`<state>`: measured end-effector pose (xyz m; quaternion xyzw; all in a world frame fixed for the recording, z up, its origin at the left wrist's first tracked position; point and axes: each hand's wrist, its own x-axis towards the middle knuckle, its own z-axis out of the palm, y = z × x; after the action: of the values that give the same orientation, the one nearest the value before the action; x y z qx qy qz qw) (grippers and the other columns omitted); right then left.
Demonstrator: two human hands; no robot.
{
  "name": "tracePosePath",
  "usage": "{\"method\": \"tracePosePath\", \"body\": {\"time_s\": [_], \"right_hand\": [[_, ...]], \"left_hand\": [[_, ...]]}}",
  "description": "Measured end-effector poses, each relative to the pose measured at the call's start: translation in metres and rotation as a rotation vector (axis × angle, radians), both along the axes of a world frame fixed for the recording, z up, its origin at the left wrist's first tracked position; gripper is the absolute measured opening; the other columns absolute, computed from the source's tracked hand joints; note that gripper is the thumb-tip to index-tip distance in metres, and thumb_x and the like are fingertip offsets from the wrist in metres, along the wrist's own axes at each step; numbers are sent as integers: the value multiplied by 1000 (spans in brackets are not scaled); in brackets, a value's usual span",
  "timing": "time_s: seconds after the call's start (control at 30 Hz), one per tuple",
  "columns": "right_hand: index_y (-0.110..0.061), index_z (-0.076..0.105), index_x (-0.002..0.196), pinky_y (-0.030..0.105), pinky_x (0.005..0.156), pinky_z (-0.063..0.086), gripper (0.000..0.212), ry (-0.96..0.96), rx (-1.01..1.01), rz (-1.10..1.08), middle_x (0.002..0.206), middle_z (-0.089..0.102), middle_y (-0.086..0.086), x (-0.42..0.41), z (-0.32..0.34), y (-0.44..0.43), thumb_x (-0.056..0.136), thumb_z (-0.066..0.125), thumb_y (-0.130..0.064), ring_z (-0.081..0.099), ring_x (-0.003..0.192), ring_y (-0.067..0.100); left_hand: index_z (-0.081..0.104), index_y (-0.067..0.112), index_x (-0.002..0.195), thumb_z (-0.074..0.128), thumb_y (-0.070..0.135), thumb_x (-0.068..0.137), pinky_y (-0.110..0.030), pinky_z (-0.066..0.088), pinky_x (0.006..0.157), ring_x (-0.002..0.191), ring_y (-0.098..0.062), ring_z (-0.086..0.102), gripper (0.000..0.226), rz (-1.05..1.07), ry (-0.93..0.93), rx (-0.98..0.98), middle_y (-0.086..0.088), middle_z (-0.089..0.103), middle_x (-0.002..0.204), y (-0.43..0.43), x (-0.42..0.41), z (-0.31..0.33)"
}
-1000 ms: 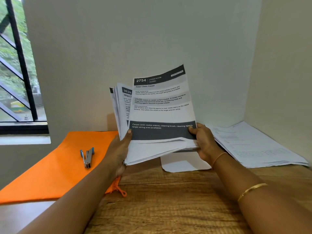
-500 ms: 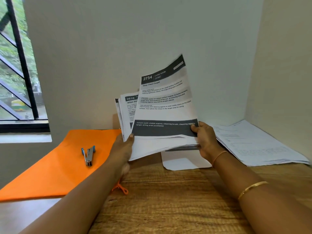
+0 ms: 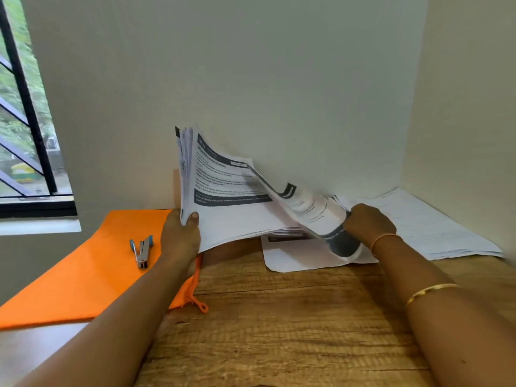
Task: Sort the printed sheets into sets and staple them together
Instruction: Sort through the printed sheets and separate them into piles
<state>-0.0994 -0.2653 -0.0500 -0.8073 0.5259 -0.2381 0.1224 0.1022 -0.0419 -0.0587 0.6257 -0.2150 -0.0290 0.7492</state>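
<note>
My left hand (image 3: 180, 236) grips the lower left corner of a thick stack of printed sheets (image 3: 223, 196), held tilted above the wooden table. My right hand (image 3: 368, 223) pinches the top sheet (image 3: 315, 210), which curls down and to the right, away from the stack. Under it, a single sheet (image 3: 287, 256) lies flat on the table. A small stapler (image 3: 142, 250) with blue tips lies on the orange folder (image 3: 83, 269) to the left, apart from both hands.
A spread pile of printed papers (image 3: 435, 227) lies in the right corner against the walls. The wooden table (image 3: 279, 331) runs toward me. A barred window (image 3: 25, 121) is at the left.
The stack has dropped lower toward the table. My right hand has pulled the top sheet off to the right and downward, so it now bends over, showing the page beneath.
</note>
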Motion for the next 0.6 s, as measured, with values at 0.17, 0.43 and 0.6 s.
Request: {"method": "tracePosePath", "body": {"time_s": [0.17,0.43,0.6], "right_hand": [[-9,59,113,30,70,45,24,164,-148,-140,107,58,12,-1,-4,4,93,53,-22,61,92,27],[-7,55,121,32,83,48,31,116,-138,-162,125,44,15,-2,-3,8,93,54,-19,57,102,30],[-1,36,137,35,92,46,51,30,-7,-110,139,31,20,9,-5,14,90,55,-10,53,114,35]], "left_hand": [[47,9,127,44,17,100,-30,46,76,100,-21,53,29,22,-25,-6,-6,54,112,1,2,1],[47,10,129,46,16,99,-34,49,81,99,-21,57,31,-46,57,-108,-9,57,119,2,3,4],[48,12,132,48,16,98,-36,51,77,100,-26,60,34,-152,218,-188,-10,60,121,2,6,6]]}}
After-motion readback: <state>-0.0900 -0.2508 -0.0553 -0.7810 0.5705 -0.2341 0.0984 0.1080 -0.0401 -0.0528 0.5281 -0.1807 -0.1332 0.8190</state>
